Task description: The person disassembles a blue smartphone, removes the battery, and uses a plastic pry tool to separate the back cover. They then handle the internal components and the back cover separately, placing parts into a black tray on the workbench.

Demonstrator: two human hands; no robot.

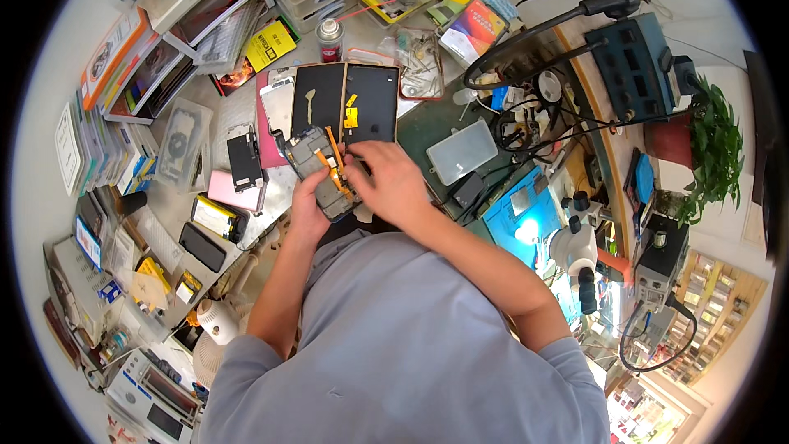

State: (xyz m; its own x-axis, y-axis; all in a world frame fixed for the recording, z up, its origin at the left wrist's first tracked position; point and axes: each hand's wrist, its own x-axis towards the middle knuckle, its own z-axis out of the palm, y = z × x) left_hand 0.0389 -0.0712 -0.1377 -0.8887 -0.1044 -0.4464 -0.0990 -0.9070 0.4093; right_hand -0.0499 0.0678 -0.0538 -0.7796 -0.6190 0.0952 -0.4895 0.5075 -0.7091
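An opened phone [309, 150], dark grey inside with orange flex cables [333, 145], is held tilted over the near edge of the bench. My left hand [307, 212] grips it from the lower left, thumb lying along its inner face. My right hand [389, 182] reaches in from the right, its fingers bent and its thumb and fingertips close together against the phone beside the cables. What those fingertips pinch, if anything, is hidden. Just beyond lies an open black box [371, 86] with yellow stickers inside.
A spray can [330, 41] with a red straw stands behind the box. Loose phones [202, 247] and a black phone part [244, 161] lie left. To the right are a clear plastic case [462, 151], a blue work mat [503, 212], a microscope [573, 247] and tangled cables.
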